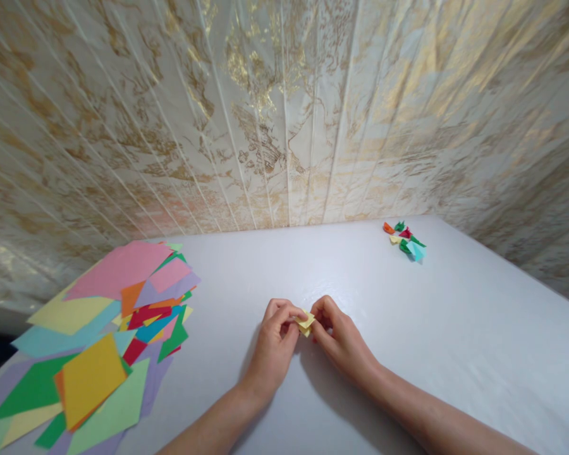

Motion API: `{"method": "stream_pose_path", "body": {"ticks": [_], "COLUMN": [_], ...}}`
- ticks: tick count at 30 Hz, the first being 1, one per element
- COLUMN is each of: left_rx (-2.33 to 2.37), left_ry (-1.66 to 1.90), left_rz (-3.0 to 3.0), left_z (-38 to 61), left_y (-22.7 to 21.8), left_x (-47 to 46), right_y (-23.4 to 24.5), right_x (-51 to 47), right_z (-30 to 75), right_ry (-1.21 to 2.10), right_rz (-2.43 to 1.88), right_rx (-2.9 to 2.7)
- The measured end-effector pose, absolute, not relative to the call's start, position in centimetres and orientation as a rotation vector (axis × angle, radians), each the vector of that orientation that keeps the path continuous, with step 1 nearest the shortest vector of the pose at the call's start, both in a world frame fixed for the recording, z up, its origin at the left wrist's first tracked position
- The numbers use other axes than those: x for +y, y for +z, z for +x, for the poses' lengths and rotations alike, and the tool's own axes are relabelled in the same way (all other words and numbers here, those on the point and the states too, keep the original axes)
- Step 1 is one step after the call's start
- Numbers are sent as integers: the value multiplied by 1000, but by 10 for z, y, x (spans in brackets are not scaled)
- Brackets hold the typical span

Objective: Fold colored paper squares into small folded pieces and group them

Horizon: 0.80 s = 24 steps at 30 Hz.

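A small folded piece of yellow paper (pixel 306 323) sits between both hands just above the white table (pixel 246 272). My left hand (pixel 275 341) pinches its left side with curled fingers. My right hand (pixel 339 335) pinches its right side, fingers also curled. Both forearms rest low over the table near its front.
A spread pile of coloured paper sheets (pixel 99 341) covers the table's left part. Several small folded paper pieces (pixel 405 240) lie in a cluster at the far right of the table. A marbled gold-and-white wall (pixel 284 114) rises behind the table.
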<state>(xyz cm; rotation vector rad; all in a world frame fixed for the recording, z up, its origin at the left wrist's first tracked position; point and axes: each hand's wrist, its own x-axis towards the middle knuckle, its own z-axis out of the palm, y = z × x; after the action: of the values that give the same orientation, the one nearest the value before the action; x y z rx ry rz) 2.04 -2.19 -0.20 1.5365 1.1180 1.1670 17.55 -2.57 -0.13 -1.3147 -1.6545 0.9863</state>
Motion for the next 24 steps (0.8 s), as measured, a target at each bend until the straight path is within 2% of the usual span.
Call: {"method": "stream_pose_path", "body": {"ticks": [5, 12, 24], "left_rx": [1152, 1183, 1198], "left_ry": [1212, 1204, 1192], "left_rz": [1495, 1596, 1628], "left_z": [19, 17, 17], "left_y": [-4, -8, -7], "left_x": [-20, -16, -18], "right_y": [1, 5, 0], "right_x": [-27, -22, -22], "right_z": [177, 183, 182], "right_ry": [988, 764, 737], "right_rz": [-1275, -1181, -1106], "right_rx": [-1695, -1812, -1856]}}
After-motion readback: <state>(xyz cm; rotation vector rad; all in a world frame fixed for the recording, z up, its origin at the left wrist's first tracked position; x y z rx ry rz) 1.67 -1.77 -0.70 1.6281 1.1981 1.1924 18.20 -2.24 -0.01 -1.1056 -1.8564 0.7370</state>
